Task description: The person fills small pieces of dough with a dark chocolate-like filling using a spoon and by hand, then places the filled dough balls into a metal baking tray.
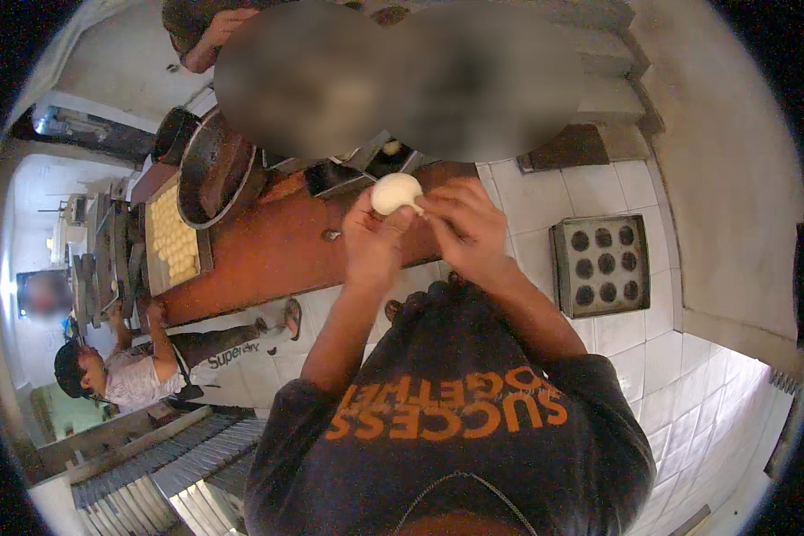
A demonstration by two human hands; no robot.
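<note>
The left hand [374,230] is cupping a pale dough ball [396,190] over the desk [272,261], near its right edge, while the right hand [470,225] is pinching the ball's side with bent fingers [445,207], so pulling too hard might be risking a rip.

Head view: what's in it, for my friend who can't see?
A person's left grip holds a pale dough ball while the right grip pinches its edge. At left, a long tray holds many yellowish balls; at right, a metal tray has nine dark circles.
</note>
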